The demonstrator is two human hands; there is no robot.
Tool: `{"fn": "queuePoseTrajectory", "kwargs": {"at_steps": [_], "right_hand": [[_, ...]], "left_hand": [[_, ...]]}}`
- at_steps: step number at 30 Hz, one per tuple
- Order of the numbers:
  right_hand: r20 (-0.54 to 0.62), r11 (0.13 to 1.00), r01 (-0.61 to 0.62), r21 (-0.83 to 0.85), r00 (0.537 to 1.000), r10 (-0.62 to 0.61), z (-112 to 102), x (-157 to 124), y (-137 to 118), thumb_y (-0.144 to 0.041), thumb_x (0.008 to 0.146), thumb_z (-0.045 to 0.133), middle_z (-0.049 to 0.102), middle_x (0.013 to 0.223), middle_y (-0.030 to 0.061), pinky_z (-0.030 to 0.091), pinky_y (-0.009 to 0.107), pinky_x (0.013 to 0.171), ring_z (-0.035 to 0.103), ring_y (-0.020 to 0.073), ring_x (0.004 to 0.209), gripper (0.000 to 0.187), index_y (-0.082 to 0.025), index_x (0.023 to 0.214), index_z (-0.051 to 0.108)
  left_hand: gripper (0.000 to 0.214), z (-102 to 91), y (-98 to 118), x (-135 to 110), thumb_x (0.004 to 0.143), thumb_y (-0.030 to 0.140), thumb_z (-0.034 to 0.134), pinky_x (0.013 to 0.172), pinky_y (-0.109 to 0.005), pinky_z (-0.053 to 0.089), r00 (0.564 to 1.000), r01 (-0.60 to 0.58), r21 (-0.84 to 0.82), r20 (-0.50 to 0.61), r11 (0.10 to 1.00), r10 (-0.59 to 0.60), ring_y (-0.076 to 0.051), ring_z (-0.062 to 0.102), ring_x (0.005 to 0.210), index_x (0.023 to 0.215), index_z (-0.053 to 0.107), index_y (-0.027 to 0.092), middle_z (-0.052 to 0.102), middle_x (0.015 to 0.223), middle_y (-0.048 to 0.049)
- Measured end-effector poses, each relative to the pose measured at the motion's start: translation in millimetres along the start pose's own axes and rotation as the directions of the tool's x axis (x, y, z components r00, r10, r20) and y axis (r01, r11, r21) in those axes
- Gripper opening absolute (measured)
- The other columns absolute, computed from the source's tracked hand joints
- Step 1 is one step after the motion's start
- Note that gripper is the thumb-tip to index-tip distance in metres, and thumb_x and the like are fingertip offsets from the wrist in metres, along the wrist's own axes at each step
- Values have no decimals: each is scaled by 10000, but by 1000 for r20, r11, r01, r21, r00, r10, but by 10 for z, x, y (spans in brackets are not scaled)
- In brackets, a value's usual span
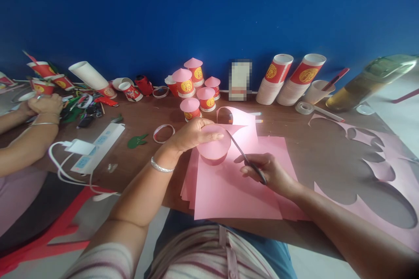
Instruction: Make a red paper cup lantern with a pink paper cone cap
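A round piece of pink paper (pixel 214 146) is pinched in my left hand (pixel 194 135), thumb on top, above a stack of pink sheets (pixel 235 196). My right hand (pixel 266 172) is closed around the handles of a pair of scissors (pixel 244 154), whose blades point up and left to the disc's right edge. Whether the blades are apart is too small to tell. A curled pink offcut (pixel 237 117) rises just behind the disc. Beyond my left hand stand several red paper cups with pink cone tops (pixel 190 109).
Cut pink scraps (pixel 386 170) spread over the right side. Two stacks of paper cups (pixel 275 78), a tape roll (pixel 304 107) and a bottle (pixel 369 80) stand behind. At left lie a power strip (pixel 98 148), a green cutout (pixel 137 141) and a paper ring (pixel 164 134); another person's hands (pixel 46 107) work there.
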State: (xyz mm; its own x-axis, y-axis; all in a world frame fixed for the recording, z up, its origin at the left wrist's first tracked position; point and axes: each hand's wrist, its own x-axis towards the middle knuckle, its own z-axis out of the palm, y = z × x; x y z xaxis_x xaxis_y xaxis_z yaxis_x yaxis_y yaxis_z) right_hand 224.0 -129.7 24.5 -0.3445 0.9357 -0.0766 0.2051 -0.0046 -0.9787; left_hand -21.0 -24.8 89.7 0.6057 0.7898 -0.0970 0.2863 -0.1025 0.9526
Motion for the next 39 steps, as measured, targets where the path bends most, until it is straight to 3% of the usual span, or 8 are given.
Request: {"fn": "queuePoseTrajectory", "kwargs": {"at_steps": [4,9,15,24,29,39], "right_hand": [[-11,1000,-3,20,1000,3,3,13,-3,-669,784,751,559,641,21,361,253,517,401,109,571,603,-104,992,765],[15,996,-31,89,999,30,22,-4,39,-609,822,748,468,581,-31,330,247,506,350,91,540,551,-104,1041,748],[39,997,-11,72,999,8,22,-10,51,-564,848,743,404,561,-60,318,247,516,319,88,546,483,-120,1035,745],[-3,997,-19,78,1000,19,15,-1,17,-607,797,768,518,620,-2,324,251,514,371,98,559,539,-103,987,746],[-5,993,-41,111,999,42,17,-4,30,-594,810,764,440,561,-46,345,252,516,345,92,538,532,-110,1027,740],[6,999,-7,46,1000,7,22,1,31,-585,835,733,484,606,-21,341,253,526,365,99,563,501,-116,1009,747]], "left_hand": [[397,7,-4,7,757,486,794,592,-232,309,999,-14,-37,-31,999,13,-94,418,656,685,607,143,482,681,33],[457,3,-20,20,760,442,797,559,-233,244,998,-45,-14,-53,999,44,-76,344,604,595,482,157,378,622,54],[451,0,-5,10,766,411,793,546,-235,217,999,-33,11,-4,999,33,-70,316,589,593,461,160,352,617,58],[436,0,-32,21,758,473,794,558,-231,264,999,-26,-9,-39,1000,25,-84,384,617,637,527,151,420,640,43],[464,7,-35,26,758,453,793,541,-228,259,996,-56,-29,-75,998,54,-76,361,588,599,469,162,396,612,51],[481,-5,-54,34,762,405,798,536,-231,221,998,-66,-6,4,998,66,-69,311,585,588,417,167,336,618,59]]}}
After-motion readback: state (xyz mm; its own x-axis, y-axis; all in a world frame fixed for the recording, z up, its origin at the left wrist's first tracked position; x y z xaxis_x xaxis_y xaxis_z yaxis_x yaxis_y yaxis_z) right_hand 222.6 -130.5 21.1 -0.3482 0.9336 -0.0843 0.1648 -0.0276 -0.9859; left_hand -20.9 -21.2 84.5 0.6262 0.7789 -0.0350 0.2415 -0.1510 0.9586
